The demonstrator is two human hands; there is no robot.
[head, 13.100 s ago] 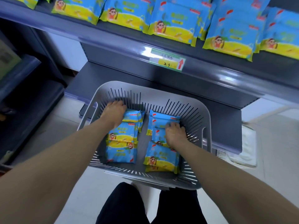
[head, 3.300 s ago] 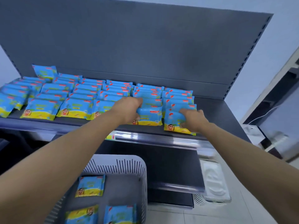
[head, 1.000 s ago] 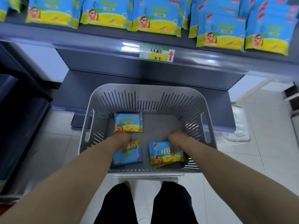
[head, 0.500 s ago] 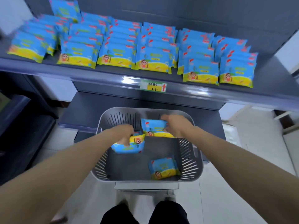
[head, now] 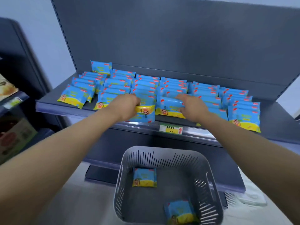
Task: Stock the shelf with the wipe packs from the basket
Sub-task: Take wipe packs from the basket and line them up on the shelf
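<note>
Left hand (head: 128, 105) curls its fingers round a wipe pack (head: 145, 114) at the front edge of the shelf (head: 276, 116), the pack's yellow end uppermost. Right hand (head: 193, 107) grips another pack (head: 168, 104) just beside it, seemingly by the right end; blur hides the fingertips. Stocked rows (head: 175, 86) fill the shelf behind. Below, the grey basket (head: 162, 151) holds 2 packs, a far-left pack (head: 144, 177) and a near-right pack (head: 179, 211).

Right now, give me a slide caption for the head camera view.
Left hand and right hand each hold a wipe pack at the shelf; two packs lie in the basket.
</note>
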